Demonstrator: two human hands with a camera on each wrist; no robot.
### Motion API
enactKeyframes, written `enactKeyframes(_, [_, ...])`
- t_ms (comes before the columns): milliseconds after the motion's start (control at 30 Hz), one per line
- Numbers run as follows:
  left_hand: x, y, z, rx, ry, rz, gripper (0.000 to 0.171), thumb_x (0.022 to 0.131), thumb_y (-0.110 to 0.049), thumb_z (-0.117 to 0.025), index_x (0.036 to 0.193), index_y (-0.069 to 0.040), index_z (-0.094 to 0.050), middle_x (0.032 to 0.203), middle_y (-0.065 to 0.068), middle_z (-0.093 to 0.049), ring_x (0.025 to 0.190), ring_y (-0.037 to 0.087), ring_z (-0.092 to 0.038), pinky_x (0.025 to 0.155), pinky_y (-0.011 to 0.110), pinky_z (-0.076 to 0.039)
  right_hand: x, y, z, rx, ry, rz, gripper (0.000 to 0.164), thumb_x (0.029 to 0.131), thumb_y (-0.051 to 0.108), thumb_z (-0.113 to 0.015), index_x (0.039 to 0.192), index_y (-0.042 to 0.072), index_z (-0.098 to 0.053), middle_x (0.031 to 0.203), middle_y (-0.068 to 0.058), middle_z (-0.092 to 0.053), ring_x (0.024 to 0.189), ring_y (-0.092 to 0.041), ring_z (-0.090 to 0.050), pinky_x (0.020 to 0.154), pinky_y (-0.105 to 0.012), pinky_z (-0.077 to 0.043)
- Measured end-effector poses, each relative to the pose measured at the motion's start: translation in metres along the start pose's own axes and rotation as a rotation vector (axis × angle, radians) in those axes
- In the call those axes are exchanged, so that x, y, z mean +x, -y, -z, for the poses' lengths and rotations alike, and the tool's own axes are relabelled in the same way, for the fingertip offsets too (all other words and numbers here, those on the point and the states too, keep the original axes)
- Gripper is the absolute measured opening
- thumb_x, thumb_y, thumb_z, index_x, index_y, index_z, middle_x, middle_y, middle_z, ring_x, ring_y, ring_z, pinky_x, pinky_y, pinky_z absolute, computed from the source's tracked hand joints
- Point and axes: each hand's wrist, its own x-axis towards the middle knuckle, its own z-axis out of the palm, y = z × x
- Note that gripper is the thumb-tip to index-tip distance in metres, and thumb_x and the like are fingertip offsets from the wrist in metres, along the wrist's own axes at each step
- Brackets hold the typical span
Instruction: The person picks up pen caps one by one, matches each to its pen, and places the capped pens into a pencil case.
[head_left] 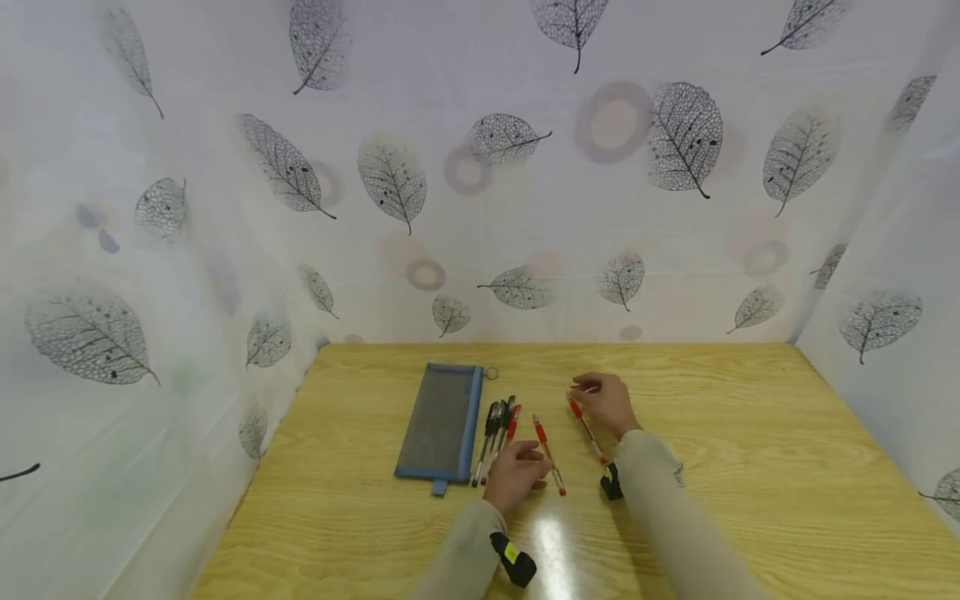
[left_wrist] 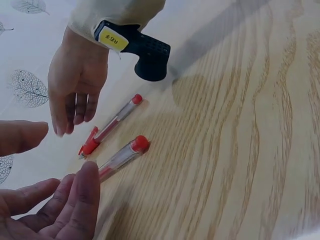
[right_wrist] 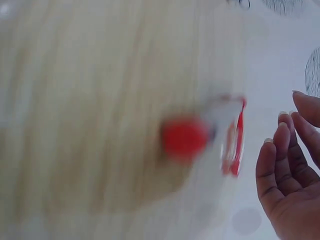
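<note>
Two red gel pens lie apart on the table: a left red pen [head_left: 542, 434] and a right red pen [head_left: 577, 409]. My left hand [head_left: 517, 475] is beside the left pen's lower part, its thumb and fingers apart in the left wrist view. Beyond, my right hand [head_left: 606, 402] is over the tip end of the right pen, with loosely bent fingers and no pen in them. Contact with either pen cannot be told. Several black pens [head_left: 491, 425] and another red pen [head_left: 513, 422] lie grouped, partly behind my left hand. In the right wrist view one red pen end [right_wrist: 184, 137] is blurred.
A grey mesh zip pouch [head_left: 441, 421] with blue edging lies flat left of the grouped pens, a ring [head_left: 492, 373] at its top corner. The wood-grain table [head_left: 750, 467] meets leaf-printed sheeting [head_left: 675, 250] at the back and sides. Both wrists wear black camera mounts.
</note>
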Motion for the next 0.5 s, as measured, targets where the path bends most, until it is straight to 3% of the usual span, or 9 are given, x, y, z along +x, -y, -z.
enactKeyframes(233, [0.003, 0.002, -0.006, 0.008, -0.013, 0.003, 0.051, 0.085, -0.005, -0.073, 0.129, 0.009, -0.052, 0.099, 0.011, -0.06, 0.076, 0.016, -0.065, 0.065, 0.031, -0.057, 0.0, -0.019, 0.022, -0.024, -0.006, -0.056, 0.028, 0.09, 0.009, -0.067, 0.114, -0.006, -0.066, 0.099, -0.019, -0.065, 0.087, -0.03, -0.063, 0.067, -0.034, -0.051])
enactKeyframes(500, [0.008, 0.005, -0.011, 0.063, -0.092, 0.021, 0.049, 0.082, -0.006, -0.076, 0.125, 0.007, -0.056, 0.093, 0.008, -0.06, 0.06, 0.011, -0.061, 0.059, 0.028, -0.056, 0.002, -0.033, 0.033, 0.013, 0.052, -0.083, 0.03, 0.089, 0.01, -0.069, 0.115, -0.004, -0.066, 0.092, -0.013, -0.064, 0.083, -0.023, -0.059, 0.067, -0.033, -0.047])
